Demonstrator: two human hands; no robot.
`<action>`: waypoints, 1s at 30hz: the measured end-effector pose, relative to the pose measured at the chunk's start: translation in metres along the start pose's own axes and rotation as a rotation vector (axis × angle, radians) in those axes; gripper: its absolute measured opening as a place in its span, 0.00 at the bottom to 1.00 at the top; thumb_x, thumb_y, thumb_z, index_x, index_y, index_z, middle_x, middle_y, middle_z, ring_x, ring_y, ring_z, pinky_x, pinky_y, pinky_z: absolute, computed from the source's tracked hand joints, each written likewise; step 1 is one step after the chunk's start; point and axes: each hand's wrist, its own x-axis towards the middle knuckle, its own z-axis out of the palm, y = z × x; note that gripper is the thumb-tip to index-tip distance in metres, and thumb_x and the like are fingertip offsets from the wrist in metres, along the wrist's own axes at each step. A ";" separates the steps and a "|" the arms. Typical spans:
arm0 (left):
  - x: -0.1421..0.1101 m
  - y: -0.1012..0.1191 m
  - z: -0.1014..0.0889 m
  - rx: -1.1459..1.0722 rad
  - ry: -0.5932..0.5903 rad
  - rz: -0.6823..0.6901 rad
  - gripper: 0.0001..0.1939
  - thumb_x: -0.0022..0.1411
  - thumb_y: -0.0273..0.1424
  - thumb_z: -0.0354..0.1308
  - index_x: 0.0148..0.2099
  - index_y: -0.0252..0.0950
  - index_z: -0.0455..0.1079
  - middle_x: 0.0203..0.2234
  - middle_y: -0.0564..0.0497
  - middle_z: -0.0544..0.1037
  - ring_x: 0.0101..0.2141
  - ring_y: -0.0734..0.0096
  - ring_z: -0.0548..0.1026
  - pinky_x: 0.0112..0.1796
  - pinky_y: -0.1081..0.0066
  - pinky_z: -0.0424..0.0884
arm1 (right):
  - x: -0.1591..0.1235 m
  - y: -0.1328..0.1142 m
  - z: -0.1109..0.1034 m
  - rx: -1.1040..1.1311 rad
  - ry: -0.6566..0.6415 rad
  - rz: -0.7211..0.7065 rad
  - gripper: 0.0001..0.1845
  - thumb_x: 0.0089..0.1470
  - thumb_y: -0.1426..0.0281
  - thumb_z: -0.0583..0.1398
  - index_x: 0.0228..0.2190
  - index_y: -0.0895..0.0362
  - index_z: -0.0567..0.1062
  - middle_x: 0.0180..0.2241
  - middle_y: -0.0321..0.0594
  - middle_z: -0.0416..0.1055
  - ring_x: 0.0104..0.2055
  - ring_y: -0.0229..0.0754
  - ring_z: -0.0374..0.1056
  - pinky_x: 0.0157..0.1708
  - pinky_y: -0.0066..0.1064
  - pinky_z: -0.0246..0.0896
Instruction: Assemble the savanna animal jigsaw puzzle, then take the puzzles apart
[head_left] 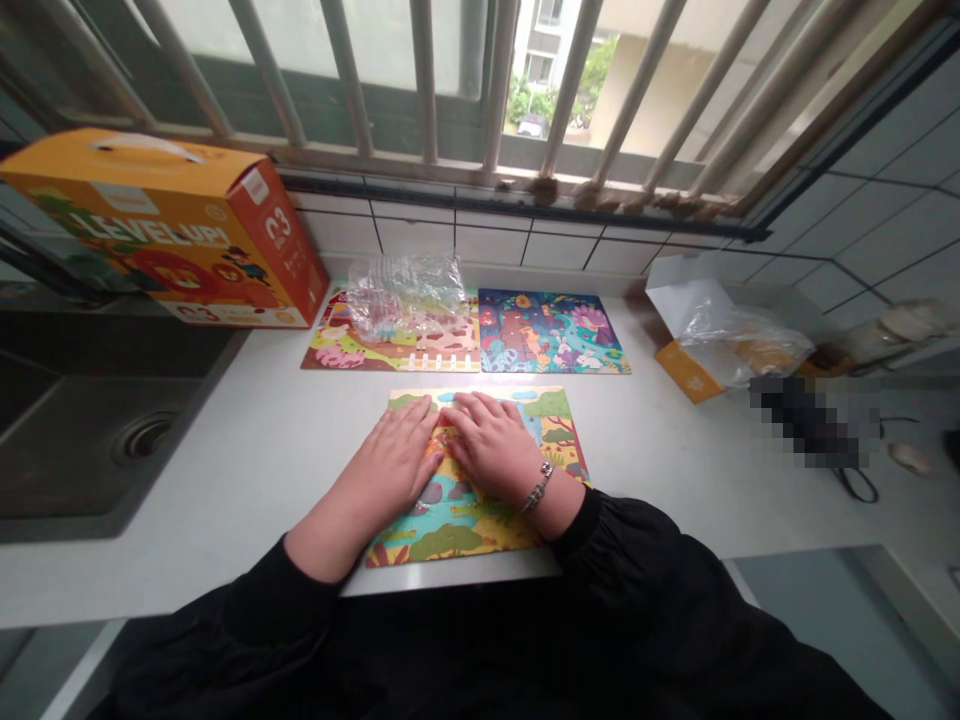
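Note:
A colourful jigsaw puzzle (457, 540) of animals, trees and water lies flat on the counter in front of me. My left hand (394, 455) rests palm down on its left half, fingers stretched forward. On its upper middle and right lies my right hand (491, 440), a bracelet at the wrist, its fingers laid out over the pieces. Neither hand grips anything. The puzzle parts under both hands are hidden. Behind it are a farm-scene puzzle (442, 345) with crumpled clear plastic (409, 290) on top, and a dark night-forest puzzle (555, 330).
An orange "LEVEL UP!" carton (180, 235) stands at the back left, beside a dark sink (67, 420). To the right is an opened white-and-orange box (690, 370) with clear plastic on it. A blurred dark object (810, 420) lies farther right. Window bars rise behind the counter (660, 470).

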 end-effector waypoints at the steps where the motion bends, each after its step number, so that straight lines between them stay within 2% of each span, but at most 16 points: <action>1: -0.002 0.004 0.006 0.036 0.003 -0.010 0.33 0.81 0.41 0.50 0.79 0.29 0.62 0.78 0.31 0.63 0.77 0.39 0.62 0.75 0.39 0.58 | -0.001 0.001 0.002 0.005 -0.005 0.021 0.27 0.78 0.58 0.55 0.71 0.52 0.70 0.77 0.50 0.63 0.78 0.59 0.57 0.73 0.57 0.54; 4: -0.007 0.012 0.016 0.103 -0.013 -0.029 0.38 0.81 0.45 0.50 0.82 0.28 0.56 0.80 0.31 0.57 0.79 0.38 0.55 0.76 0.39 0.55 | -0.007 0.005 0.007 0.004 -0.046 0.057 0.34 0.77 0.56 0.55 0.76 0.53 0.64 0.81 0.49 0.53 0.83 0.61 0.48 0.79 0.62 0.42; 6: -0.009 0.014 0.018 0.120 -0.025 -0.032 0.39 0.81 0.45 0.50 0.83 0.28 0.54 0.81 0.32 0.56 0.80 0.39 0.53 0.76 0.40 0.54 | -0.014 0.010 0.007 -0.001 -0.081 0.054 0.37 0.76 0.53 0.55 0.78 0.53 0.61 0.82 0.48 0.49 0.84 0.62 0.45 0.80 0.63 0.39; 12: -0.010 0.015 0.011 0.154 -0.079 -0.051 0.40 0.81 0.46 0.49 0.83 0.27 0.53 0.82 0.33 0.51 0.80 0.40 0.51 0.77 0.42 0.51 | -0.041 0.034 -0.006 -0.020 -0.145 0.076 0.42 0.76 0.47 0.52 0.80 0.52 0.56 0.83 0.43 0.42 0.85 0.61 0.41 0.81 0.65 0.37; 20: -0.003 0.019 0.005 0.113 -0.121 -0.049 0.44 0.79 0.52 0.53 0.83 0.30 0.54 0.82 0.31 0.48 0.80 0.34 0.50 0.76 0.37 0.52 | -0.063 0.063 -0.019 -0.061 -0.168 0.154 0.44 0.76 0.46 0.54 0.81 0.52 0.53 0.83 0.49 0.43 0.85 0.63 0.43 0.79 0.69 0.38; 25: 0.009 0.027 0.007 0.068 -0.152 -0.045 0.46 0.76 0.55 0.55 0.82 0.30 0.55 0.82 0.27 0.49 0.80 0.29 0.49 0.75 0.33 0.50 | -0.063 0.064 -0.021 -0.103 -0.162 0.137 0.43 0.76 0.48 0.54 0.81 0.52 0.55 0.83 0.54 0.45 0.84 0.66 0.45 0.77 0.72 0.42; 27: 0.020 0.029 0.000 0.060 -0.168 -0.031 0.47 0.75 0.56 0.56 0.81 0.29 0.58 0.81 0.26 0.52 0.79 0.27 0.51 0.73 0.32 0.52 | -0.057 0.065 -0.028 -0.116 -0.160 0.118 0.43 0.74 0.47 0.57 0.79 0.53 0.58 0.82 0.57 0.49 0.82 0.68 0.50 0.74 0.71 0.49; 29: 0.037 0.028 -0.012 0.040 -0.175 0.023 0.43 0.73 0.56 0.59 0.76 0.29 0.66 0.77 0.24 0.61 0.76 0.27 0.59 0.70 0.35 0.59 | -0.044 0.069 -0.040 -0.112 -0.164 0.085 0.40 0.72 0.48 0.62 0.75 0.53 0.67 0.78 0.59 0.59 0.76 0.70 0.60 0.69 0.65 0.60; 30: 0.048 0.025 -0.020 0.021 -0.185 0.069 0.37 0.73 0.54 0.61 0.70 0.30 0.72 0.72 0.25 0.69 0.72 0.30 0.66 0.67 0.40 0.66 | -0.035 0.073 -0.046 -0.103 -0.167 0.063 0.35 0.70 0.51 0.64 0.70 0.53 0.73 0.74 0.60 0.65 0.71 0.68 0.66 0.65 0.60 0.65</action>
